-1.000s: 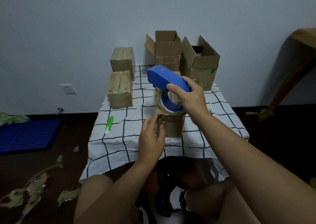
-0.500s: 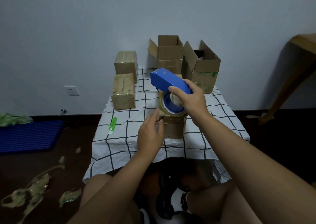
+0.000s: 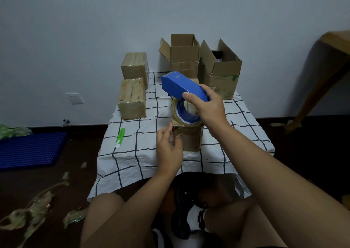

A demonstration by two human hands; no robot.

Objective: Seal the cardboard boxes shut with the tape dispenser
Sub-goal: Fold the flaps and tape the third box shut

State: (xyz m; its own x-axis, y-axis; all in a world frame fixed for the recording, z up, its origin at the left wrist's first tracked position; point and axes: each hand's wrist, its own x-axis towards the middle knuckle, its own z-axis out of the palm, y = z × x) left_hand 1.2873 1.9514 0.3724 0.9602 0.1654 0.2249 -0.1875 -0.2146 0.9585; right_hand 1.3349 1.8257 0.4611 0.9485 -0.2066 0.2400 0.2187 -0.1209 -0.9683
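Head view: right hand [image 3: 208,107] grips blue tape dispenser [image 3: 181,86], fingers curled round handle, tape roll [image 3: 186,114] resting on top of small cardboard box [image 3: 189,139] at table's near middle. Left hand [image 3: 168,149] at box's near left corner, fingertips touching taped edge; pinch or plain touch, cannot tell. Checked tablecloth [image 3: 132,156] under all. Two sealed boxes [image 3: 132,98] stand left; two open boxes [image 3: 219,71] at back right. Green-white cutter [image 3: 120,137] lies near left edge, apart from boxes.

box [image 3: 190,140] top hidden under tape dispenser [image 3: 184,88], wooden furniture [image 3: 325,73] cut off right, perhaps a table
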